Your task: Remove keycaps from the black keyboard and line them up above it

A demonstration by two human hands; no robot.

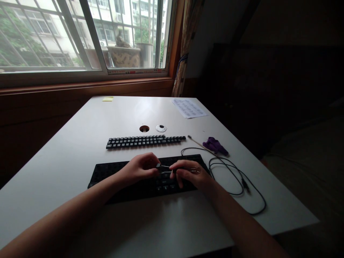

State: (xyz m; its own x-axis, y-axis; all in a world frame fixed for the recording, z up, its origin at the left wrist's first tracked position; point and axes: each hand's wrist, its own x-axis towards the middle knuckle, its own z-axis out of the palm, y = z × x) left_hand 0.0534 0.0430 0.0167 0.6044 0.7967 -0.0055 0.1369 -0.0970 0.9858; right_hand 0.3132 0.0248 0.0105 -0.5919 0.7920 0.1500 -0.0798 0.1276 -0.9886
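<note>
A black keyboard (113,172) lies on the white table in front of me, many of its keycaps off. Above it, my left hand (142,166) is closed, thumb and fingers pinching a small dark keycap (158,165). My right hand (188,172) is closed around a wire keycap puller (164,172), whose thin metal wires point left and reach the keycap. A few keycaps (165,187) still sit on the keyboard just below my hands. Part of the keyboard is hidden under both hands and forearms.
Rows of loose keycaps (145,141) stand behind the keyboard. To the right lie a thin brush (195,142), a purple cloth (215,146) and a coiled black cable (228,193). Farther back are two cable holes, printed papers (189,108) and a yellow sticky note (108,99).
</note>
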